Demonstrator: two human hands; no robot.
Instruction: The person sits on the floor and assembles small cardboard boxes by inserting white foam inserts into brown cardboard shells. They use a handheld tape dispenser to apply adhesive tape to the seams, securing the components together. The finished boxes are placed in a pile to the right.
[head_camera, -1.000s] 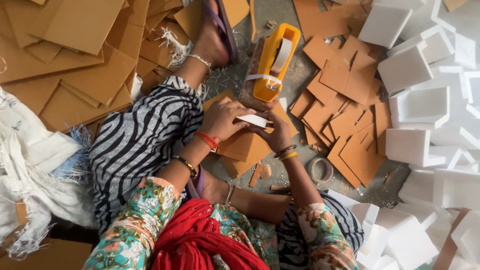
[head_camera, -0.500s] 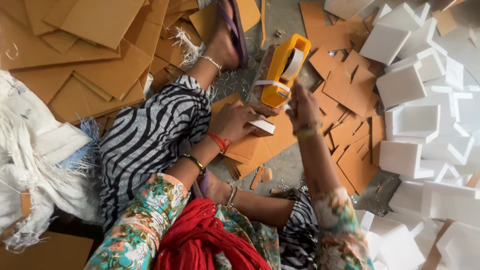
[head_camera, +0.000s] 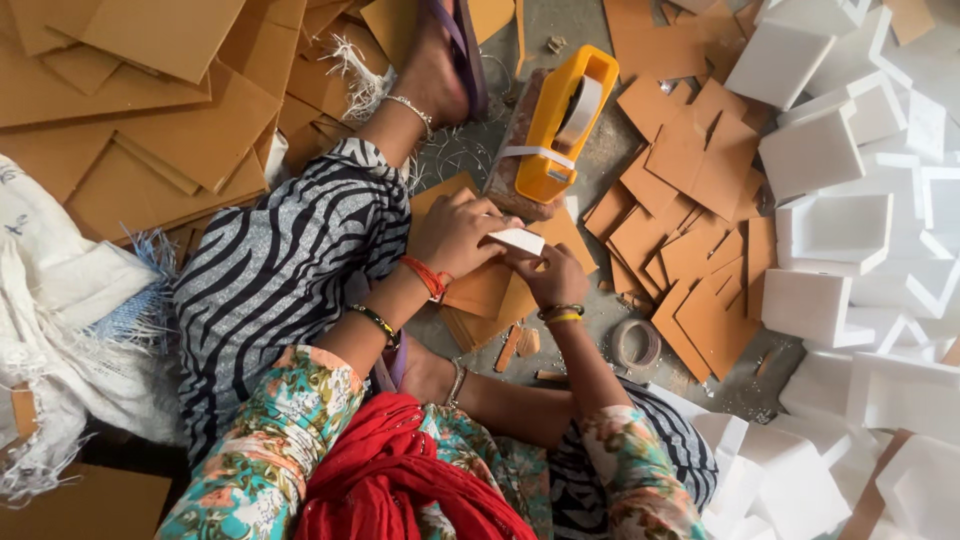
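Both hands' grip (head_camera: 505, 262) pinches the small white block (head_camera: 517, 241) between fingertips.

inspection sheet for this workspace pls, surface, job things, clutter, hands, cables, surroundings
surface: grey concrete floor, mostly covered.
job's things: small white block held over a stack of brown cardboard pieces; yellow tape dispenser just beyond.
clutter: cut cardboard squares at right, empty tape core.
hands: left hand and right hand both grip the block.
cables: nothing seen.
surroundings: white foam trays right, large cardboard sheets left, white cloth.
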